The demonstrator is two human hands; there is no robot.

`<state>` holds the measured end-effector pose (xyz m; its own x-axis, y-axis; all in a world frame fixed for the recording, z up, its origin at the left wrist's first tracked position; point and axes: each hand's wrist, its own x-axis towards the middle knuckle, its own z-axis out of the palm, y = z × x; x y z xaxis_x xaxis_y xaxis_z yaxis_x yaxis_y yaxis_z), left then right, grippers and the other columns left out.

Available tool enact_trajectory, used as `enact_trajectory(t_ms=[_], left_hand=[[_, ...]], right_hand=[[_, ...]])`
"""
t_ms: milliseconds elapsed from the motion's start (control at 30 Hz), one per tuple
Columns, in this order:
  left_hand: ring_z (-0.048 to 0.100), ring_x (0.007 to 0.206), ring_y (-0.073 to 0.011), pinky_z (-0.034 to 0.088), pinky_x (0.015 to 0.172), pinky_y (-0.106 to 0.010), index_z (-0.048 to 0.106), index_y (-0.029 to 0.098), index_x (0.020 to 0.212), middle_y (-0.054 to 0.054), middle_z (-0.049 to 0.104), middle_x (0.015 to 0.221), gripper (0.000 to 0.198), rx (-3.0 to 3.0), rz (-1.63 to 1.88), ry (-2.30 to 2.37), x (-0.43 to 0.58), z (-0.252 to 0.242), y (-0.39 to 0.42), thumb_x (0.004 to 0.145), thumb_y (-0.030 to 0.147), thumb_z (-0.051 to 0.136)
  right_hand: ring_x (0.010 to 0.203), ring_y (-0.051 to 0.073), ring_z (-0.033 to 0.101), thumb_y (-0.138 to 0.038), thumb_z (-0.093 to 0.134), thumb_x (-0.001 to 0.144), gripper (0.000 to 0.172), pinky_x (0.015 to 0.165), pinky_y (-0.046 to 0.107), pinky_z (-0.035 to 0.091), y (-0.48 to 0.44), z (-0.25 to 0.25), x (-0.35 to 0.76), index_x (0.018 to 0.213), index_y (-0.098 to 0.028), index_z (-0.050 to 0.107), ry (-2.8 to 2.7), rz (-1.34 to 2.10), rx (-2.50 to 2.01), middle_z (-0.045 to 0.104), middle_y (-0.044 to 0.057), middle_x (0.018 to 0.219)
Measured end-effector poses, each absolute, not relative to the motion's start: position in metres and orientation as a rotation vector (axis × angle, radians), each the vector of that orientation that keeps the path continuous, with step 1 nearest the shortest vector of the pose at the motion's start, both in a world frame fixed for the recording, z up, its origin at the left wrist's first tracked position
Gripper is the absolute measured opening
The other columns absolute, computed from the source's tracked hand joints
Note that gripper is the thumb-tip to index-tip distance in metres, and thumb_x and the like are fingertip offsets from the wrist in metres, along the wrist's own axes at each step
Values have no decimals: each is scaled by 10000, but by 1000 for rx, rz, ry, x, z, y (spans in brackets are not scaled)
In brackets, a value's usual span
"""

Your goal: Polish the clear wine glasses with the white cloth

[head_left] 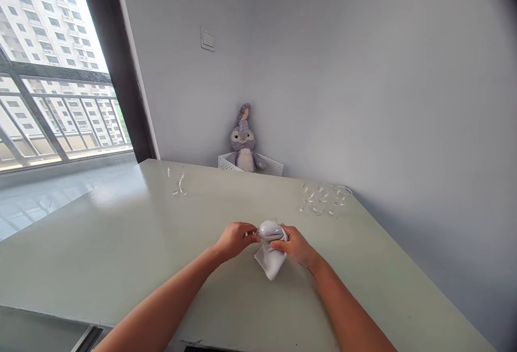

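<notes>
Above the middle of the pale green table (121, 249), my right hand (294, 245) is closed around a white cloth (270, 260) that hangs down from it. My left hand (235, 237) is pinched against the cloth's top from the left; a glass rim seems to show there, mostly hidden by the cloth. One clear stemmed glass (177, 178) stands far left on the table. Three more stemmed glasses (323, 199) stand grouped at the far right.
A grey plush rabbit (243, 142) sits in a white perforated basket (270, 166) behind the table's far edge, against the grey wall. A large window with a railing (52, 109) is to the left. A wall switch (207, 39) is above.
</notes>
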<state>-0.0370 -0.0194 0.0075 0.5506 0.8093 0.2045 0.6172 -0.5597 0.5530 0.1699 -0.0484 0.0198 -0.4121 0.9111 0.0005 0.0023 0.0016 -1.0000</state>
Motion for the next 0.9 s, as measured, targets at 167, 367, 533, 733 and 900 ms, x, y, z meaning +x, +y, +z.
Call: enact_trajectory(t_ms=[167,367,533,733,900], left_hand=[[499,606,-122,361,593,-245,597,178,827,-13,586,671,405,2366,503,1082,-34,12,-25,866,454,303],[497,808,-205,331,778,-361,548,190,1031,-74,591,742,275,2925,846,1295,-31,19,-28,863,336,387],[439,600,-122,328,585,-247,607,199,784,-3,526,601,367,2449,709,1196,-38,18,-24,851,451,349],[322,462,-67,274,458,-205,595,129,743,24,437,525,494,1808,503,930,-37,14,-21,754,581,395],[306,428,-69,261,434,-205,561,157,672,33,416,502,473,1755,582,1252,-40,9,-12,750,584,375]], right_hand=[[553,111,457,-381,711,593,300,520,227,329,-51,28,174,745,-134,632,-1574,1441,-1062,543,-7,607],[566,110,457,-381,695,626,344,538,239,353,-48,17,161,856,-136,619,-1155,1548,-935,541,5,648],[630,132,489,-336,705,609,294,587,250,365,-52,27,170,833,-155,646,-1557,1474,-980,567,1,684],[784,191,548,-300,562,738,216,692,301,409,-43,29,191,894,-199,671,-1874,1146,-1101,629,20,835],[908,242,554,-285,456,800,328,811,368,395,-33,20,193,1081,-198,602,-1585,545,-1358,632,69,1007]])
